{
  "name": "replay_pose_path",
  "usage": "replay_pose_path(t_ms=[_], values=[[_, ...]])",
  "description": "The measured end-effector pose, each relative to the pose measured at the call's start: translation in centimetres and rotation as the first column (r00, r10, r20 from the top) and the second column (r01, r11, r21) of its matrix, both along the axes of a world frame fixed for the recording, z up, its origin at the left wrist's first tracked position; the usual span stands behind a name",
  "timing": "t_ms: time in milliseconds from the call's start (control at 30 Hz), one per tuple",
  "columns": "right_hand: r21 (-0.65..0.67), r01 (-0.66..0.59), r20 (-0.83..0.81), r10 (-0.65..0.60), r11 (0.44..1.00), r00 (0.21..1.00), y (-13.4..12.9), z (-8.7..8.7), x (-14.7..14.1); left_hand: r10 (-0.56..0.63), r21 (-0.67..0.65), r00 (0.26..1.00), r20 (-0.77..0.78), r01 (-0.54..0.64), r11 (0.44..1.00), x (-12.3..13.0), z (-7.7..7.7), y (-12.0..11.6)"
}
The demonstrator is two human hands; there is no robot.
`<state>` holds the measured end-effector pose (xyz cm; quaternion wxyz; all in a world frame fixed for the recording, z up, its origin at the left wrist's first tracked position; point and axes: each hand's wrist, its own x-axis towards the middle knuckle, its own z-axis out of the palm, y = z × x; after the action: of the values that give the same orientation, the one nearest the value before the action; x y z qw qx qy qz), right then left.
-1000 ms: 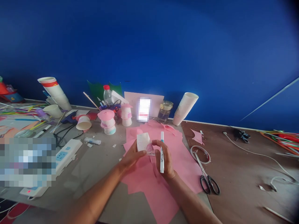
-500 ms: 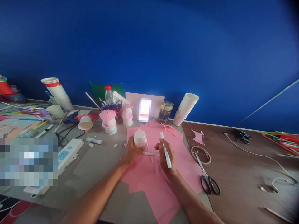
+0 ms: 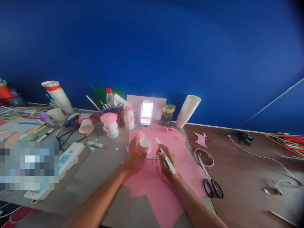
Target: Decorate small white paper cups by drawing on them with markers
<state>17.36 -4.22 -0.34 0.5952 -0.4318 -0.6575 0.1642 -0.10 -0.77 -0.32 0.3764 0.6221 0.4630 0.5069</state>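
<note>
A small white paper cup (image 3: 144, 145) with a pink band around its lower part is held in my left hand (image 3: 134, 155), fingers wrapped round its left side. My right hand (image 3: 167, 161) grips a white marker (image 3: 169, 162) like a pen, its upper end pointing toward the cup but apart from it. Beneath both hands lies pink paper (image 3: 166, 196) with jagged edges. Another white pen (image 3: 152, 157) rests on this paper between the hands.
Black-handled scissors (image 3: 210, 180) and a tape roll (image 3: 203, 157) lie at the right. Behind stand a stack of cups (image 3: 188, 110), a glass jar (image 3: 167, 114), a bright screen (image 3: 146, 112) and pink-topped cups (image 3: 110, 125). A power strip (image 3: 67, 158) is at left.
The cup in my left hand has tilted, and its round end now faces me more. My right hand has moved slightly left with the marker, nearer the cup.
</note>
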Motion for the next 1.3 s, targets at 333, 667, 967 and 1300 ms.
replay_pose_path(t_ms=[333, 667, 967, 1300], values=[[-0.319, -0.283, -0.533, 0.076, 0.904, 0.843, -0.8, 2.2, -1.2, -0.255, 0.245, 0.947, -0.196, 0.299, 0.922, 0.2, 1.8, -2.2], [-0.412, -0.314, -0.503, 0.074, 0.855, 0.861, -0.7, 3.0, -0.9, -0.317, 0.053, 0.930, -0.188, 0.332, 0.942, 1.2, 1.9, -3.1], [-0.438, -0.366, -0.517, 0.103, 0.821, 0.850, -0.4, 3.2, -0.3, -0.555, -0.412, 0.815, 0.167, 0.568, 0.712, 1.5, 4.4, -3.5], [-0.444, -0.326, -0.455, 0.103, 0.835, 0.885, -0.2, 3.4, -0.1, -0.566, -0.436, 0.745, 0.353, 0.666, 0.605, 1.9, 2.9, -3.2]])
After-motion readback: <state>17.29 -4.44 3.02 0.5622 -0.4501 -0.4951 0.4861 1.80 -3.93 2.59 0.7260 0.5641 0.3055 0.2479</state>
